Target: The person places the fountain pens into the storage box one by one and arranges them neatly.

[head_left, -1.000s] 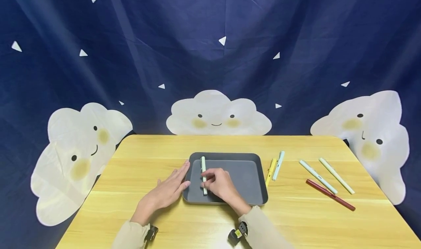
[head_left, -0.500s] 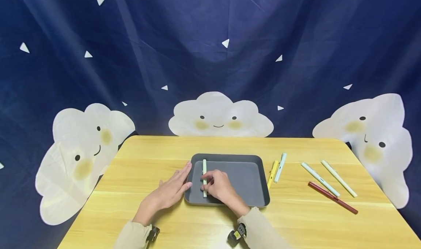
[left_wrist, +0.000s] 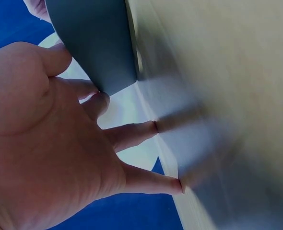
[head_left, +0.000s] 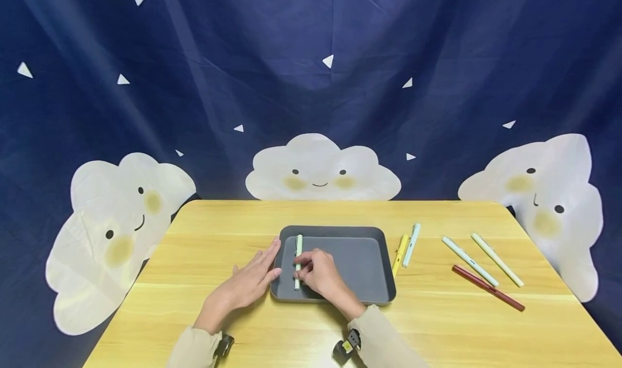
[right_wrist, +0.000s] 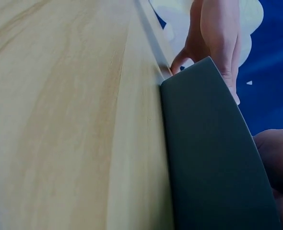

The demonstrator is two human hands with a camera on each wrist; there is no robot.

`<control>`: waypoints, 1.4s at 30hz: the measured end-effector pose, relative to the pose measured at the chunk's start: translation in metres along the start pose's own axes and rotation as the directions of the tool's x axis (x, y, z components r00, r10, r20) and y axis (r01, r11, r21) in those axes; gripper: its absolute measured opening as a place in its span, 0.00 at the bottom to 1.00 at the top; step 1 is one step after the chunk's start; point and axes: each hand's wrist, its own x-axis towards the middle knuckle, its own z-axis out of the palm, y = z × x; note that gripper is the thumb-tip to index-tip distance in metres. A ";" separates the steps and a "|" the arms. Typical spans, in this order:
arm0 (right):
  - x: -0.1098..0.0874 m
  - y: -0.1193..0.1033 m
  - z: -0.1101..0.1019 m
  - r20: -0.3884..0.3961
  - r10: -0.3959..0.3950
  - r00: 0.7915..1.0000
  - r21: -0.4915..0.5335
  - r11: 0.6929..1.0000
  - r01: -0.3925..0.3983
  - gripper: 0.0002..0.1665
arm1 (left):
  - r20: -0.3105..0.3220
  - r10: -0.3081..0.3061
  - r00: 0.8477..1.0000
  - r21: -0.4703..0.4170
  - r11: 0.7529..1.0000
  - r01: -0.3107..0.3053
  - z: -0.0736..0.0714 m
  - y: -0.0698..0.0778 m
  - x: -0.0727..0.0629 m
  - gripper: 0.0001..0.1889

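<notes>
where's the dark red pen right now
In the head view, the dark red pen lies on the wooden table, far to the right of the grey tray, just in front of two pale pens and clear of both hands.

The pale yellow wooden tabletop point(head_left: 437, 325) shows smooth grain with a soft sheen. The dark grey rectangular tray point(head_left: 369, 233) looks matt plastic. The navy cloud-printed cloth backdrop point(head_left: 311, 87) hangs creased.

The right hand point(head_left: 318, 273) hides the middle of the pale green pen point(head_left: 298, 249); the right wrist view misses the pen altogether.
</notes>
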 end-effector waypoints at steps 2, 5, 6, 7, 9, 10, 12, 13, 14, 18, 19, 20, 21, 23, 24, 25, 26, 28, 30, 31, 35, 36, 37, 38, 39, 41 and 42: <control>0.000 0.001 0.001 -0.003 -0.003 1.000 -0.002 1.000 0.003 0.12 | 0.002 -0.001 1.000 0.004 1.000 0.001 0.000 0.000 0.000 0.35; 0.000 0.000 0.002 0.001 -0.003 1.000 0.001 1.000 0.003 0.12 | 0.001 -0.003 1.000 0.009 1.000 0.003 0.000 0.000 -0.001 0.35; 0.000 0.000 0.002 0.002 -0.003 1.000 0.004 1.000 0.003 0.12 | 0.002 -0.004 1.000 0.010 1.000 0.004 0.000 0.000 -0.001 0.35; 0.000 0.000 0.002 0.002 -0.003 1.000 0.008 1.000 0.003 0.12 | 0.001 -0.004 1.000 0.010 1.000 0.004 0.000 0.000 -0.001 0.35; 0.000 -0.001 0.002 0.002 -0.001 1.000 0.015 1.000 0.001 0.12 | 0.000 -0.004 1.000 0.008 1.000 0.004 0.000 0.000 -0.001 0.35; 0.000 -0.001 0.002 -0.001 -0.002 1.000 0.018 1.000 0.002 0.12 | -0.001 -0.004 1.000 0.006 1.000 0.004 0.000 0.000 0.000 0.35; 0.000 0.000 0.003 -0.008 -0.005 1.000 0.020 1.000 0.005 0.13 | 0.000 -0.003 1.000 0.004 1.000 0.003 0.000 0.000 0.000 0.35; -0.001 0.000 0.003 -0.010 -0.008 1.000 0.022 1.000 0.008 0.13 | -0.001 -0.003 1.000 0.003 1.000 0.003 0.000 0.000 0.000 0.35; -0.001 0.000 0.003 -0.013 -0.011 1.000 0.025 1.000 0.011 0.13 | -0.001 -0.003 1.000 0.003 1.000 0.003 0.000 0.000 0.000 0.35; -0.003 -0.001 0.002 -0.025 -0.019 1.000 0.064 0.998 0.021 0.14 | -0.002 -0.002 1.000 0.007 1.000 0.002 -0.001 0.000 0.000 0.35; -0.003 -0.001 0.002 -0.027 -0.019 0.999 0.076 0.997 0.021 0.14 | -0.003 -0.002 1.000 0.008 1.000 0.002 -0.001 0.000 0.000 0.35; -0.004 -0.002 0.001 -0.029 -0.018 0.999 0.090 0.996 0.021 0.14 | -0.004 -0.002 1.000 0.011 1.000 0.002 -0.001 0.000 0.000 0.35; -0.004 -0.003 0.000 -0.033 -0.018 0.999 0.099 0.995 0.021 0.14 | -0.005 -0.002 1.000 0.013 1.000 0.002 -0.001 0.000 0.000 0.35; -0.005 -0.005 -0.003 -0.047 -0.029 0.998 0.092 0.995 0.033 0.14 | -0.008 -0.003 1.000 0.019 1.000 0.004 -0.001 0.000 0.000 0.35; -0.006 -0.005 -0.005 -0.055 -0.036 0.998 0.080 0.996 0.041 0.14 | -0.009 -0.003 1.000 0.021 1.000 0.003 0.000 0.000 0.000 0.35; -0.007 -0.006 -0.008 -0.064 -0.040 0.997 0.066 0.997 0.045 0.14 | -0.009 -0.002 1.000 0.022 1.000 0.003 0.000 0.000 0.000 0.35; -0.008 -0.007 -0.010 -0.074 -0.050 0.996 0.048 0.997 0.054 0.14 | -0.010 -0.001 1.000 0.022 1.000 0.002 0.000 0.000 0.000 0.35; -0.011 -0.007 -0.016 -0.095 -0.072 0.993 0.013 0.997 0.073 0.14 | -0.009 0.000 1.000 0.021 1.000 0.001 0.000 0.000 -0.001 0.35; -0.015 -0.007 -0.021 -0.109 -0.090 0.990 -0.002 0.996 0.090 0.13 | -0.007 0.001 1.000 0.017 1.000 -0.001 0.000 0.001 0.000 0.35; -0.017 -0.007 -0.024 -0.113 -0.095 0.989 -0.008 0.995 0.095 0.13 | -0.007 0.000 1.000 0.015 1.000 0.000 0.000 0.001 0.000 0.35; -0.024 -0.006 -0.033 -0.130 -0.115 0.985 -0.020 0.993 0.114 0.12 | -0.012 0.005 1.000 0.014 1.000 -0.005 0.000 0.002 0.001 0.35; -0.025 -0.006 -0.035 -0.133 -0.119 0.984 -0.018 0.993 0.118 0.12 | -0.015 0.008 1.000 0.014 1.000 -0.008 0.000 0.002 0.001 0.35; -0.027 -0.005 -0.036 -0.135 -0.124 0.983 -0.014 0.992 0.124 0.12 | -0.017 0.009 1.000 0.015 1.000 -0.009 0.000 0.002 0.001 0.35; -0.029 -0.005 -0.038 -0.137 -0.130 0.982 -0.008 0.991 0.130 0.12 | -0.019 0.011 1.000 0.016 1.000 -0.011 0.000 0.002 0.001 0.35; -0.031 -0.005 -0.040 -0.137 -0.135 0.981 0.005 0.991 0.137 0.12 | -0.021 0.011 1.000 0.019 1.000 -0.011 0.001 0.002 0.001 0.35; -0.034 -0.004 -0.043 -0.134 -0.136 0.982 0.034 0.989 0.141 0.13 | -0.021 0.007 1.000 0.020 1.000 -0.007 0.001 0.002 0.001 0.35; -0.036 -0.004 -0.045 -0.134 -0.134 0.982 0.047 0.989 0.142 0.13 | -0.022 0.005 1.000 0.019 1.000 -0.005 0.001 0.002 0.000 0.35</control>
